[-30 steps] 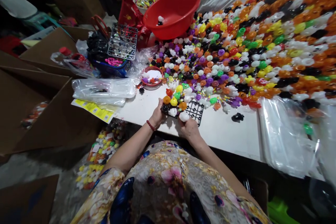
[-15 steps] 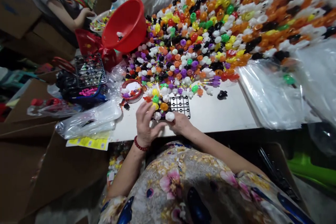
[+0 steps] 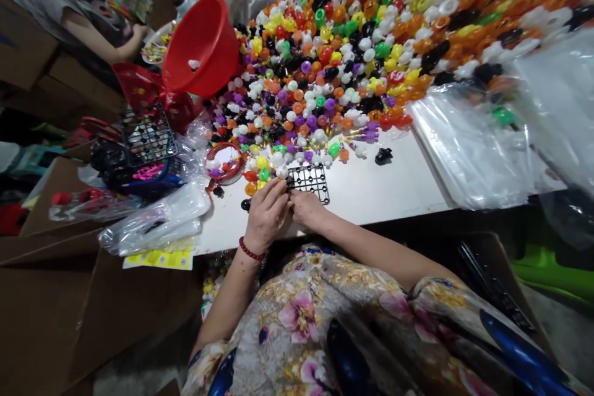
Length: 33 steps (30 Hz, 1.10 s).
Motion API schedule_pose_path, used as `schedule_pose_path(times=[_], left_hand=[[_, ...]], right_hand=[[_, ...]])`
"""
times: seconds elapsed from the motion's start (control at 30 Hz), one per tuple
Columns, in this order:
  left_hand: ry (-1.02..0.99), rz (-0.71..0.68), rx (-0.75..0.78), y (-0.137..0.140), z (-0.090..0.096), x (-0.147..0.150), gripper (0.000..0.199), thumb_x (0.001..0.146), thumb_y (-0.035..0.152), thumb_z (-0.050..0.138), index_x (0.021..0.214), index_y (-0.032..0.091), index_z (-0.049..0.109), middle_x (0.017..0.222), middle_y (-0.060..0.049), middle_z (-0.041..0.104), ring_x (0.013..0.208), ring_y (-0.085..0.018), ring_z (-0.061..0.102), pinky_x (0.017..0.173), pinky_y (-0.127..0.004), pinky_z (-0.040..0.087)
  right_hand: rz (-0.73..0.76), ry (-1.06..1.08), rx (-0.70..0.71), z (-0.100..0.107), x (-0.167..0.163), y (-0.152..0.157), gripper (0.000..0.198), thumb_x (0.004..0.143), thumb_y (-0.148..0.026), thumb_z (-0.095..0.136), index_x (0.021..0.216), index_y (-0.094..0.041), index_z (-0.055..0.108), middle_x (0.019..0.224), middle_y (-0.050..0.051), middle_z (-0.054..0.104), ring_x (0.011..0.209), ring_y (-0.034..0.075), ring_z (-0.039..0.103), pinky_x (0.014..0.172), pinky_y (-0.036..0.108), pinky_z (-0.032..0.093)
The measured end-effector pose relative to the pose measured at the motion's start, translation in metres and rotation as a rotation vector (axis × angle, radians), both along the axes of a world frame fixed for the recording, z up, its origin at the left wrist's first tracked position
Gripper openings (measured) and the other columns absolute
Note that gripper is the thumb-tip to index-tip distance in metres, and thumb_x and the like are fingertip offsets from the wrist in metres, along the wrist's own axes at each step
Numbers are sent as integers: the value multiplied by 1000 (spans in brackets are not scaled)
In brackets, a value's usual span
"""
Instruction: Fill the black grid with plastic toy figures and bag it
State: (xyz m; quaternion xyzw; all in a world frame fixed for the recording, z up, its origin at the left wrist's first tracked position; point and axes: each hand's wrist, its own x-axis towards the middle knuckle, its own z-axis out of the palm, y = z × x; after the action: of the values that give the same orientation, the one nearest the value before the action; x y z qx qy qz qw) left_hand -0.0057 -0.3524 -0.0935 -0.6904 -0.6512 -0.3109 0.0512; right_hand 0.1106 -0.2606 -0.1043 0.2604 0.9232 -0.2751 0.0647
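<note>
A black plastic grid rack (image 3: 316, 184) lies on the white tabletop, its right side bare. Small coloured plastic figures crowd around its left side, among them a white one (image 3: 281, 171), a green one (image 3: 264, 174) and a red one (image 3: 250, 176). Bent over this left part is my left hand (image 3: 266, 215), a red bead bracelet at its wrist. Its fingertips are pressed together on something too hidden to name. My right hand (image 3: 307, 209) has its fingers curled at the rack's near edge, gripping it, and meets the left fingertips there.
A huge heap of coloured plastic figures (image 3: 320, 74) covers the back of the table. Clear plastic bags (image 3: 468, 148) lie at right. A red basket (image 3: 225, 163), a red tub (image 3: 202, 43) and a black piece (image 3: 383, 156) stand about. A co-worker's arm (image 3: 95, 37) is at far left.
My left hand has gone from spread fingers to closed ones, moving right over the figures beside my right hand. The whole view has shifted slightly.
</note>
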Motion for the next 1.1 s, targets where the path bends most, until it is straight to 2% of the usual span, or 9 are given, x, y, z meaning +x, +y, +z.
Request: schedule_pose_path(times=[0.13,0.27,0.43,0.5,0.6,0.67,0.73,0.97,1.1], left_hand=[[-63,17,55,-7,13,5,26,94,39,54,106,21,69,122,-12,69,126,-27,57,108,-51,43],[-143,202,300,-25,16,4,32,98,36,45,119,20,63,122,-12,65,125,-25,55,111,-50,40],[-384,512,397,-50,-11,1,32,99,34,45,122,18,59,119,-12,63,117,-21,59,105,-42,46],[-362,564,420,-60,-24,3,28,97,29,48,120,18,60,115,-11,64,113,-21,61,100,-40,49],[-149,337,400,-73,-40,12,25,92,17,53,115,19,62,105,-10,68,105,-21,65,91,-40,54],[-45,91,299,-76,-51,22,25,89,14,55,112,20,64,101,-10,70,101,-23,68,86,-39,57],[-1,-30,208,-73,-61,33,24,90,16,54,110,21,66,102,-11,71,102,-24,68,86,-40,58],[38,241,32,-54,-88,42,24,93,19,44,105,17,65,98,-14,65,94,-27,63,81,-42,56],[78,311,9,-52,-91,27,29,95,23,42,115,13,60,104,-17,64,96,-29,61,80,-44,55]], right_hand=[[-10,22,9,-10,5,-2,29,93,-15,47,117,-10,63,114,16,65,98,25,65,81,31,49],[-17,60,39,-19,7,-3,26,90,-18,56,113,-8,63,110,17,64,99,26,62,84,32,47],[-30,87,57,-22,8,-5,24,94,-17,49,112,-11,65,109,16,64,93,23,62,80,31,46],[-34,77,58,-20,7,-5,25,96,-19,47,112,-12,66,110,16,65,93,23,63,79,30,46],[-36,53,39,-16,4,-4,26,96,-19,47,113,-12,67,111,16,66,94,23,65,79,30,47],[-21,66,-3,-13,-2,-3,26,96,-18,48,112,-11,68,111,16,67,96,23,65,79,29,47],[25,88,-52,-9,-12,-1,25,95,-19,51,110,-12,69,111,16,69,99,23,65,80,28,47],[194,79,-107,2,-64,-5,18,89,-28,65,100,-17,75,98,8,74,90,19,68,69,23,45],[249,235,-54,0,-50,3,21,90,-25,63,107,-18,72,111,8,72,103,20,64,85,26,48]])
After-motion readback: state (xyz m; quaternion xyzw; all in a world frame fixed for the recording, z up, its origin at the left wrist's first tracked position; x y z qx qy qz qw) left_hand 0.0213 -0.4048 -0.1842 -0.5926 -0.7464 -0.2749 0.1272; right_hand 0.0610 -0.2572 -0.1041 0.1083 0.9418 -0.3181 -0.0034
